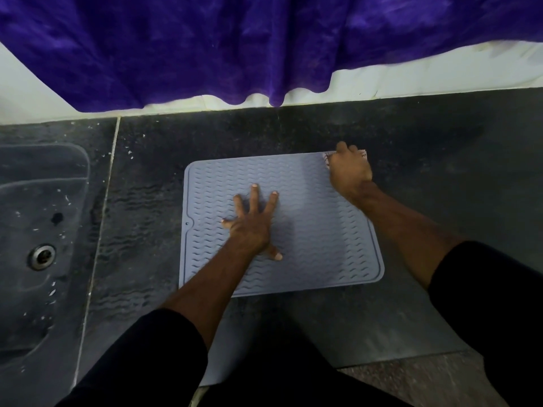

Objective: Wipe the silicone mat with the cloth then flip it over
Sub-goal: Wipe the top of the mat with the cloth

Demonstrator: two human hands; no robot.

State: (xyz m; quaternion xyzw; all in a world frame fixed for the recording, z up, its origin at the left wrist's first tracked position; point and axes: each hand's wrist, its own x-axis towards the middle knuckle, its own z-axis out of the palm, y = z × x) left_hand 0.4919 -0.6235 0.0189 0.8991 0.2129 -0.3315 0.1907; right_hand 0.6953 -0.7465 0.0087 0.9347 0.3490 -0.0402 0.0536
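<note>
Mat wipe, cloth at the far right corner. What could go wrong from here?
1. The right hand has the cloth at the far right corner of the mat; another stroke could run off onto the dark counter.
2. Only the left hand, fingers spread flat mid-mat, pins it; a hard stroke might shift or buckle the mat.
3. The sink sits left of the mat; a careless flip could land the mat's edge over it.

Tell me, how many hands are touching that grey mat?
2. The left hand presses flat, fingers spread, on the middle of the grey ribbed silicone mat. The right hand grips a cloth at its far right corner.
</note>
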